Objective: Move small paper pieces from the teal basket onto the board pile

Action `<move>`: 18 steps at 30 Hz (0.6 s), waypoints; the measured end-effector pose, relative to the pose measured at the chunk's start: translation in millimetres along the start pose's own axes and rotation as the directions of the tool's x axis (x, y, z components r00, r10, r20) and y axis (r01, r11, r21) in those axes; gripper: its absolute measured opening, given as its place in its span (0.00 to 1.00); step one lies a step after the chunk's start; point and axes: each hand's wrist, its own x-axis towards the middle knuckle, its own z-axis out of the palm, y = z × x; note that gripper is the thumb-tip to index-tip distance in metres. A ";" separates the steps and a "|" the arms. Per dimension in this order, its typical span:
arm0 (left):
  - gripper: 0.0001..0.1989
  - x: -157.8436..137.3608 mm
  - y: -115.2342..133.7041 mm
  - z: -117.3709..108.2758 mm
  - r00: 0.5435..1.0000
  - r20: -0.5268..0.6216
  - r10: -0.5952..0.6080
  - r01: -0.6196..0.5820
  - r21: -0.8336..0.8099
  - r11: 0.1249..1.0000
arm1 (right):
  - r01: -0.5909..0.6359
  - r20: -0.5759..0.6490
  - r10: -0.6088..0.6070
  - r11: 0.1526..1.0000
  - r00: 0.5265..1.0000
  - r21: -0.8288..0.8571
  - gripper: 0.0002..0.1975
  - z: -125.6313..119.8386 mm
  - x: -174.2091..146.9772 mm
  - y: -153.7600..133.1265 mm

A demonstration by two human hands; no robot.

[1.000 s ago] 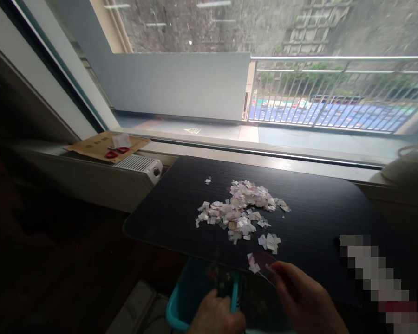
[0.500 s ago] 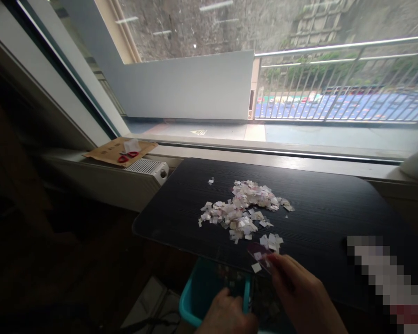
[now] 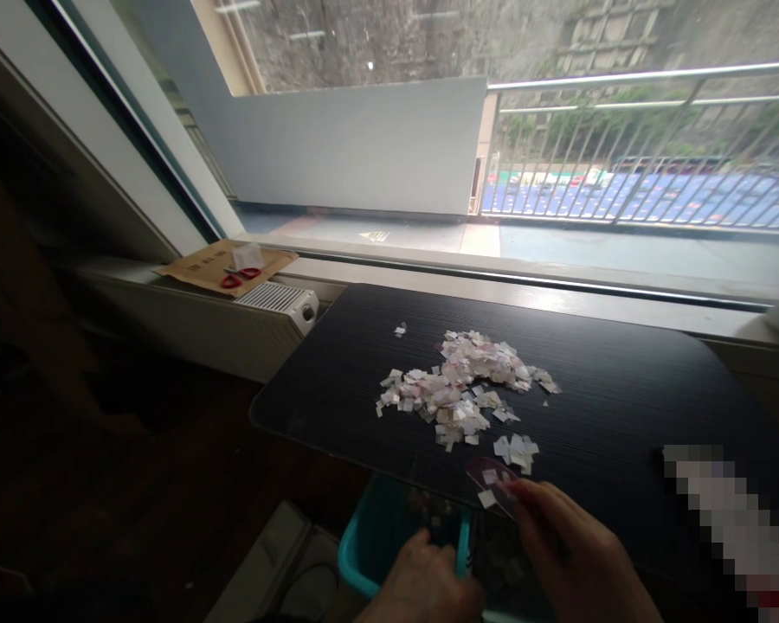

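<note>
A heap of small white and pinkish paper scraps (image 3: 462, 387) lies in the middle of a black table (image 3: 610, 389). My right hand (image 3: 575, 558) holds a thin dark reddish card (image 3: 486, 476) at the table's near edge, with a couple of scraps on it. My left hand (image 3: 421, 584) grips the rim of a teal bin (image 3: 380, 545) held below that edge, and scraps show inside the bin.
On the window sill at the left lie a brown envelope (image 3: 224, 266) and red-handled scissors (image 3: 240, 277), beside a white radiator (image 3: 279, 303). A large window with a railing outside fills the back. A pixelated patch (image 3: 733, 528) covers the table's right front.
My right hand has pushed the card a little further onto the table toward the scraps. The view has shifted slightly left and down; the left hand stays on the bin.
</note>
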 end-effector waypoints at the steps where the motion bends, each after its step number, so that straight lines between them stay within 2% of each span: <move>1: 0.06 -0.6 -0.2 -0.2 1.000 -0.009 -0.001 0.001 -0.001 1.000 | 0.004 -0.005 -0.004 1.000 1.000 -0.009 0.08 -3.5 1.1 1.7; 7: 0.07 -5.5 -5.6 14.3 0.997 -0.074 0.002 -0.001 0.012 1.000 | -0.067 -0.076 0.059 0.991 0.995 -0.113 0.07 -25.6 -9.6 15.6; 11: 0.14 -8.1 -9.7 22.0 0.996 -0.093 -0.009 0.006 -0.034 0.999 | -0.065 0.004 0.066 0.993 0.998 -0.102 0.06 -38.1 -21.6 22.8; 13: 0.13 -9.5 -10.2 19.6 0.996 -0.088 -0.017 0.011 -0.071 0.997 | -0.069 0.007 0.070 0.993 0.997 -0.100 0.06 -40.6 -20.4 25.4; 16: 0.14 -9.7 -10.2 15.2 0.998 -0.059 -0.025 0.020 -0.088 0.996 | -0.083 -0.073 0.073 0.986 0.995 -0.147 0.08 -40.2 -11.1 29.5; 18: 0.15 -8.0 -11.2 17.1 0.998 -0.052 -0.019 0.015 -0.075 0.997 | -0.087 -0.076 0.075 0.982 0.994 -0.165 0.09 -39.3 -5.7 31.2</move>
